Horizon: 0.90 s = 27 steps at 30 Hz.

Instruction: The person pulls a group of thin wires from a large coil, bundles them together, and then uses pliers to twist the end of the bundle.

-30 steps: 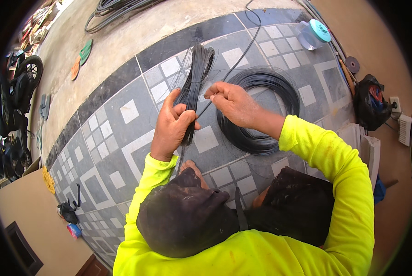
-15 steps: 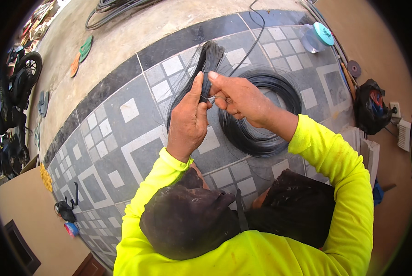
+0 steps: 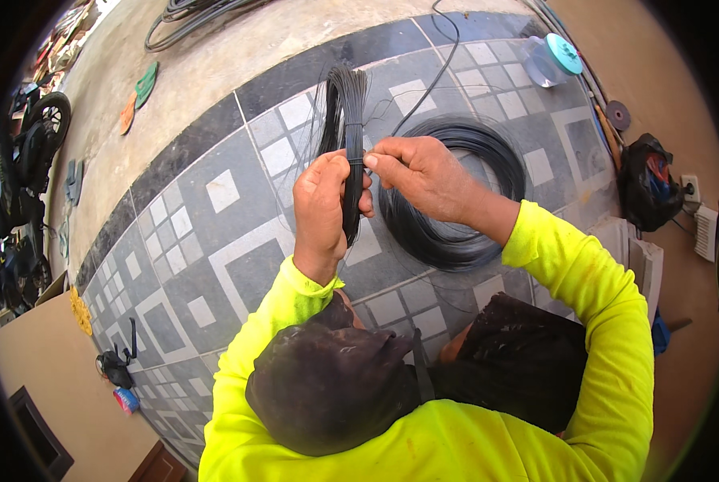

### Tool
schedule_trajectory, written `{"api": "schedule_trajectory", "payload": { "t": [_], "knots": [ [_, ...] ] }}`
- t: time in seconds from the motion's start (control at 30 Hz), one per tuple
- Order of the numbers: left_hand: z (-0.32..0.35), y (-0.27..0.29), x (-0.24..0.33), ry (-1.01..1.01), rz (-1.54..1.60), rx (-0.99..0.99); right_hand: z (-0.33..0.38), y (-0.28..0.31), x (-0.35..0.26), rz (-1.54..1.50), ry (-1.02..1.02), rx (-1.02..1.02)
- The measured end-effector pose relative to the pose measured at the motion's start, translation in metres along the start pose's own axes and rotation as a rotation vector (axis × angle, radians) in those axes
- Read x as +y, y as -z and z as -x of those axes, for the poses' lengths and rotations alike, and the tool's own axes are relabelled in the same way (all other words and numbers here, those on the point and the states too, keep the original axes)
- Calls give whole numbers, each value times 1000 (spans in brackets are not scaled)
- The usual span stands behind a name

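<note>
The left hand (image 3: 323, 205) grips a bundle of black wire (image 3: 350, 153) upright, fingers closed around its middle. The right hand (image 3: 416, 177) pinches a strand beside it, above the wire coil (image 3: 456, 193) lying on the tiled floor (image 3: 215, 233).

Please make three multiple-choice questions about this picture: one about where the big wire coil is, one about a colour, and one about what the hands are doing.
1. Where does the wire coil lie?
A. on the tiled floor
B. on a table
C. across the person's knees

2. What colour are the sleeves?
A. red
B. bright yellow
C. white

3. How does the left hand stand?
A. open and flat on the floor
B. inside a glove
C. closed around the wire bundle

Answers:
1 A, the coil rests on the grey patterned tiles beyond the hands.
2 B, both forearms are in bright yellow.
3 C, its grip wraps the bundle while the right hand pinches at it.
</note>
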<state>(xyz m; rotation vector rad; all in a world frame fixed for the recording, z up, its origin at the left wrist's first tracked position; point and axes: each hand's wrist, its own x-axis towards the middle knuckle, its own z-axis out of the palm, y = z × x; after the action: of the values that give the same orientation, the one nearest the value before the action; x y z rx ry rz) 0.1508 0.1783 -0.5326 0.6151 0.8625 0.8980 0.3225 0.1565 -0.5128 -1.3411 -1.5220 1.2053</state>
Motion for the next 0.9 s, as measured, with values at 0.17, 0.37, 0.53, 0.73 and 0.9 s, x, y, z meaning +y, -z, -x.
{"api": "schedule_trajectory", "payload": {
  "t": [0.17,0.37,0.53,0.73,0.9],
  "knots": [
    [-2,0,-5,-56,-48,49,1,3,-4,425,268,77],
    [-2,-3,-3,-81,-191,79,0,9,-1,302,209,-14],
    [1,3,-2,9,-301,14,5,13,-3,-3,-156,-174],
    [-5,-5,-1,38,-206,30,7,16,2,606,451,93],
    [-8,-8,-4,53,-241,0,9,15,17,501,474,-8]
  ]
}}
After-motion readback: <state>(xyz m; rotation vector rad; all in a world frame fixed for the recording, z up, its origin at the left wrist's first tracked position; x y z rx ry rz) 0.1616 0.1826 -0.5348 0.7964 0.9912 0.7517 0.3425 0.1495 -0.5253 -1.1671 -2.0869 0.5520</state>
